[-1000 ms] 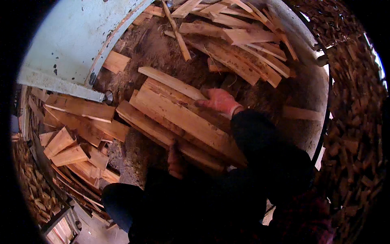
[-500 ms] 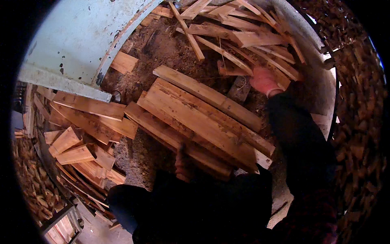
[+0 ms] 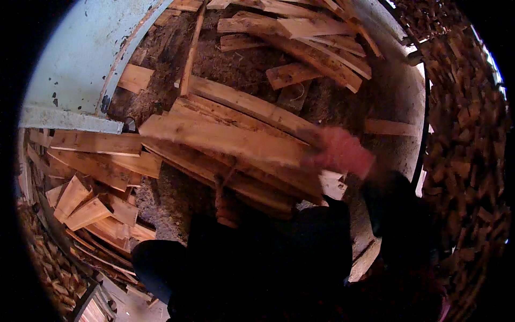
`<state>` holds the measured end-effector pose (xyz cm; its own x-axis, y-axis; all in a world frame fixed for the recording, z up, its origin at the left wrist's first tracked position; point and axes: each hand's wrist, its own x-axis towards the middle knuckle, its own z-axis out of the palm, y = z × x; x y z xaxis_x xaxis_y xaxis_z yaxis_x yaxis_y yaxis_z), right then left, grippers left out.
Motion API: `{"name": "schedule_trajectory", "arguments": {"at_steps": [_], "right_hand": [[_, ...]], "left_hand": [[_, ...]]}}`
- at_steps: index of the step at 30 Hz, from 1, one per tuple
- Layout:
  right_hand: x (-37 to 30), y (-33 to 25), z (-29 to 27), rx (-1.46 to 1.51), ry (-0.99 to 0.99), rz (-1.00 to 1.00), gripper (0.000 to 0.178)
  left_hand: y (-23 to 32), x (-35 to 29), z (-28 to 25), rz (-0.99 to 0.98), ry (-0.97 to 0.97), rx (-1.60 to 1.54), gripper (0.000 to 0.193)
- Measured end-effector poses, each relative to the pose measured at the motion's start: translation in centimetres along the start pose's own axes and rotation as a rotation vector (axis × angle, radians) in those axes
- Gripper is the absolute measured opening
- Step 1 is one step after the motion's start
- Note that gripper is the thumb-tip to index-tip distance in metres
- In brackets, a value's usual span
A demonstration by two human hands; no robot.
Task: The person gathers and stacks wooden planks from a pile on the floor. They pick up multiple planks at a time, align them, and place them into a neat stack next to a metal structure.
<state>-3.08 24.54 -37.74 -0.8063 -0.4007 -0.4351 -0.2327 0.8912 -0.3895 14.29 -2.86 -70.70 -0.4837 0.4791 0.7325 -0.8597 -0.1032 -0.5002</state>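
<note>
My right hand (image 3: 346, 152), pinkish-red and blurred by motion, is closed on the right end of a wooden board (image 3: 220, 140). This pale board slants across a row of boards in front of me, its far end up to the left. Beneath and behind it lie a long board (image 3: 249, 105) and several darker ones. Low in the middle, my left hand (image 3: 228, 208) is by the near edge of the row, mostly in shadow against dark clothing. A thin dark strip shows just above it; whether its fingers hold that is unclear.
Loose split boards (image 3: 322, 48) lie on brown dirt at the back. More planks and short offcuts (image 3: 88, 209) are heaped at the left. A chipped light-blue metal panel (image 3: 80, 64) stands at the upper left. Stacked firewood (image 3: 466, 145) lines the right side.
My right hand has come back toward me from the far pile and now grips a board over the row. The view has shifted a little. My left hand stays low in the middle.
</note>
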Motion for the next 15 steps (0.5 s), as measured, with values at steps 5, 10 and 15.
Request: {"name": "schedule_trajectory", "arguments": {"at_steps": [5, 10, 15], "right_hand": [[13.7, 4.1, 0.5, -0.474, 0.150, 0.002, 0.075], [21.3, 10.2, 0.3, -0.718, 0.297, -0.095, 0.093], [22.1, 7.8, -1.7, -0.494, -0.148, 0.025, 0.095]], "left_hand": [[-3.0, 4.1, 0.1, 0.066, -0.152, -0.043, 0.065], [-6.1, 13.1, 4.4, 0.949, 0.933, 0.662, 0.069], [-6.4, 16.0, 6.5, 1.209, 1.394, 0.919, 0.064]]}}
